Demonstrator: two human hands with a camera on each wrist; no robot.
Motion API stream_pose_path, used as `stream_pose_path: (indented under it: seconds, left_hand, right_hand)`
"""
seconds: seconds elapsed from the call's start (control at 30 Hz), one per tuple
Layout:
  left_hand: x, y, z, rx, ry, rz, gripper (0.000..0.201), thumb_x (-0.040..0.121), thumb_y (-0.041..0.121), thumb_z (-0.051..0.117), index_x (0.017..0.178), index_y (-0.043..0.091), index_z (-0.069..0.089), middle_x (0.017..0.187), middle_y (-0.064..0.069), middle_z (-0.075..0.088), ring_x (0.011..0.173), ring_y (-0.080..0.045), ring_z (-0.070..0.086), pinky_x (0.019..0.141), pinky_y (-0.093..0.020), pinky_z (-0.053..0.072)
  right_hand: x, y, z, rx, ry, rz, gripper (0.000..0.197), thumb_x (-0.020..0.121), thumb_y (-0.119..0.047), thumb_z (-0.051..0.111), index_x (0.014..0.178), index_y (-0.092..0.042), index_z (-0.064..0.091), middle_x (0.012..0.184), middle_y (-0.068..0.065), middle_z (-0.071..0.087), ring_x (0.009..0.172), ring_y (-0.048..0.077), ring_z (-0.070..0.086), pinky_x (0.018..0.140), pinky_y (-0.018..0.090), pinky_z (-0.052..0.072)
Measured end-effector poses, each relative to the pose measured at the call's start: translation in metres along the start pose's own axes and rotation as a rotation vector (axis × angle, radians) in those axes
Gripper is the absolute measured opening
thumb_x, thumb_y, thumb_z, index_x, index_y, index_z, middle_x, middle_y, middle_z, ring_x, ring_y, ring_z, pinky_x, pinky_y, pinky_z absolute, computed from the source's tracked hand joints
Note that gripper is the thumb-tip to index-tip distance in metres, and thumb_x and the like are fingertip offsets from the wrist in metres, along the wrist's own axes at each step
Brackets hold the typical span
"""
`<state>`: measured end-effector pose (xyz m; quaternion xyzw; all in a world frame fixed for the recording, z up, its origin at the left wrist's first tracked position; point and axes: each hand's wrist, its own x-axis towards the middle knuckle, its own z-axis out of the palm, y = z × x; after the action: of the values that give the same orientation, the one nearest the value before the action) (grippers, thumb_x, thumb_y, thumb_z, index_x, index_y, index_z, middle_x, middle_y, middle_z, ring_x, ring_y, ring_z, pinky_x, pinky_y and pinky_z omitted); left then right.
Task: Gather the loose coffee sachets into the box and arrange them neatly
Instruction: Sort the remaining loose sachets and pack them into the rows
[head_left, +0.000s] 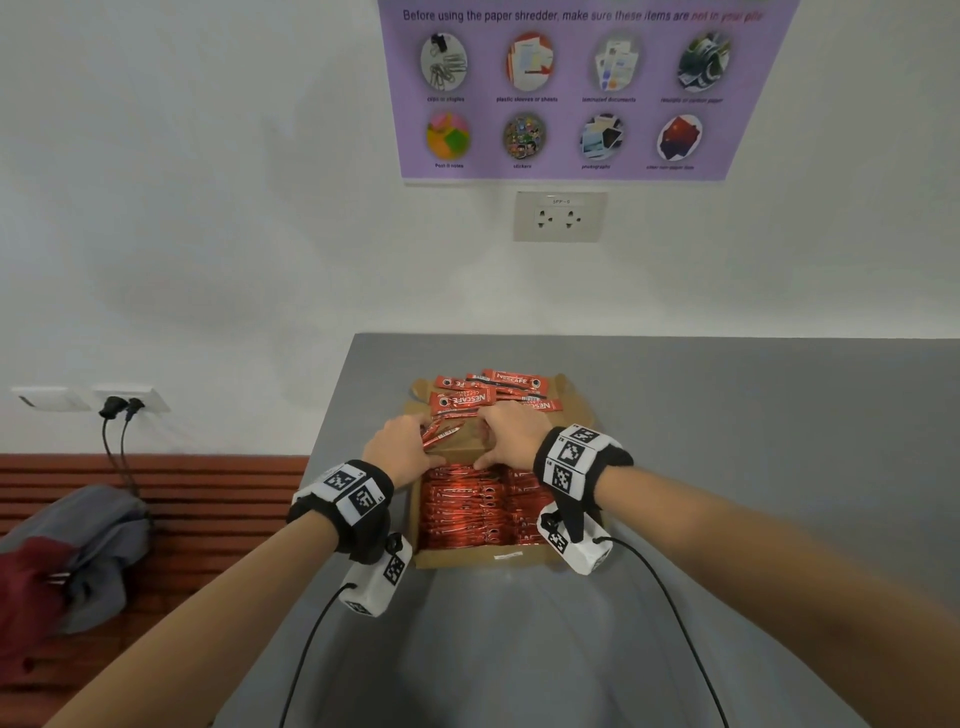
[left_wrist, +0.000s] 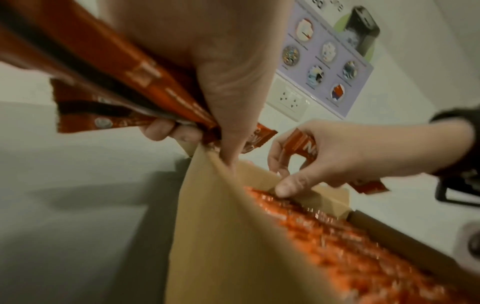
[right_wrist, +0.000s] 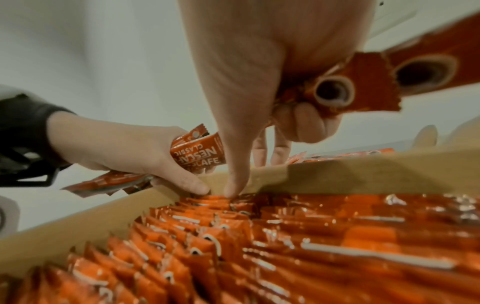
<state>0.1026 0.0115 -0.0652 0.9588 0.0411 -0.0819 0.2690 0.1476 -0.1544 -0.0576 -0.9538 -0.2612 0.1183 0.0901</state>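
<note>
An open cardboard box (head_left: 467, 559) sits on the grey table, filled with rows of red coffee sachets (head_left: 478, 509) standing on edge. More loose sachets (head_left: 488, 389) lie on the box's far flap. My left hand (head_left: 402, 447) grips a bundle of sachets (left_wrist: 116, 82) at the far left of the box, and its thumb (right_wrist: 192, 185) touches the packed row (right_wrist: 285, 246). My right hand (head_left: 511, 436) holds a few sachets (right_wrist: 363, 82) in curled fingers. Its thumb (right_wrist: 233, 144) presses down on the row by the box's far wall (right_wrist: 337, 174).
The table (head_left: 727, 441) backs onto a white wall with a socket (head_left: 560, 215) and a purple poster (head_left: 587, 88). The table's left edge drops to a red slatted bench holding a grey bag (head_left: 78, 551). Black cables trail from both wrist cameras toward me.
</note>
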Motion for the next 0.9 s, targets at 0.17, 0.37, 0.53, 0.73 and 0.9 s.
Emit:
stream_pose_path:
  seconds: [0.17, 0.37, 0.53, 0.73, 0.9]
  left_hand:
    - [0.000, 0.001, 0.000, -0.004, -0.012, 0.007, 0.043, 0.076, 0.027, 0.075, 0.114, 0.014, 0.057, 0.110, -0.004, 0.066, 0.098, -0.020, 0.063, 0.087, -0.033, 0.050]
    - [0.001, -0.001, -0.006, -0.050, -0.097, 0.025, 0.056, 0.071, 0.022, 0.080, 0.119, 0.012, 0.054, 0.116, -0.005, 0.063, 0.103, -0.020, 0.061, 0.090, -0.031, 0.049]
    - [0.001, -0.004, -0.003, -0.066, -0.059, 0.045, 0.051, 0.072, 0.021, 0.079, 0.116, 0.011, 0.056, 0.114, -0.006, 0.065, 0.101, -0.019, 0.061, 0.087, -0.028, 0.048]
    - [0.002, -0.006, 0.000, 0.021, -0.028, 0.061, 0.051, 0.073, 0.025, 0.078, 0.117, 0.015, 0.055, 0.114, -0.003, 0.063, 0.102, -0.019, 0.060, 0.089, -0.033, 0.049]
    - [0.003, -0.004, -0.005, -0.030, -0.103, 0.104, 0.064, 0.065, 0.035, 0.083, 0.119, 0.015, 0.055, 0.116, -0.003, 0.063, 0.103, -0.017, 0.060, 0.092, -0.033, 0.049]
  right_hand:
    - [0.001, 0.001, 0.002, 0.041, -0.025, 0.006, 0.046, 0.071, -0.037, 0.077, 0.103, -0.014, 0.054, 0.105, 0.004, 0.060, 0.096, 0.022, 0.056, 0.076, 0.033, 0.047]
    - [0.003, -0.001, -0.002, 0.024, -0.069, -0.029, 0.057, 0.065, -0.047, 0.079, 0.104, -0.014, 0.055, 0.101, 0.002, 0.060, 0.092, 0.019, 0.056, 0.078, 0.035, 0.049]
    - [0.004, -0.003, 0.001, 0.046, -0.039, -0.045, 0.047, 0.070, -0.038, 0.078, 0.103, -0.014, 0.055, 0.104, 0.003, 0.062, 0.096, 0.021, 0.057, 0.075, 0.031, 0.044]
    - [0.003, -0.004, -0.007, 0.070, -0.093, -0.055, 0.056, 0.068, -0.046, 0.077, 0.108, -0.014, 0.055, 0.104, 0.003, 0.062, 0.095, 0.020, 0.058, 0.076, 0.031, 0.046]
    - [-0.012, -0.007, -0.009, -0.091, -0.136, -0.100, 0.085, 0.057, -0.060, 0.078, 0.121, -0.016, 0.043, 0.113, 0.004, 0.052, 0.096, 0.020, 0.053, 0.073, 0.030, 0.043]
